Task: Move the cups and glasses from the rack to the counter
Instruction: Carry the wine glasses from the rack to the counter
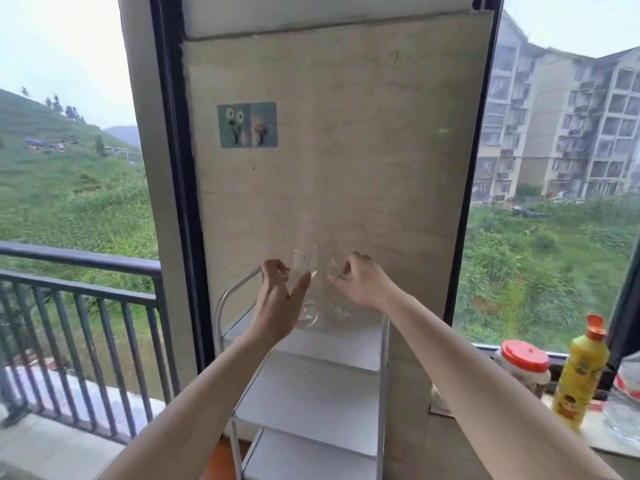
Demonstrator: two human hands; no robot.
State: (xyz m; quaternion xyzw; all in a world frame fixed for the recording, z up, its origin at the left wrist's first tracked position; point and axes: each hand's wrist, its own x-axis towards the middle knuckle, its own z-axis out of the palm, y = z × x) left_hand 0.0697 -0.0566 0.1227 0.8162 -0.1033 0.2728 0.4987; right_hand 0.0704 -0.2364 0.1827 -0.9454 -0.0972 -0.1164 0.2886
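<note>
While both arms reach to the centre of the frame, the left hand (277,299) spreads wide — thumb near a clear stemmed glass (306,285), grasping nothing. The right hand (358,282) curls its fingers onto a second glass (334,271). Both glasses stand on the white rack (311,382)'s top shelf.
</note>
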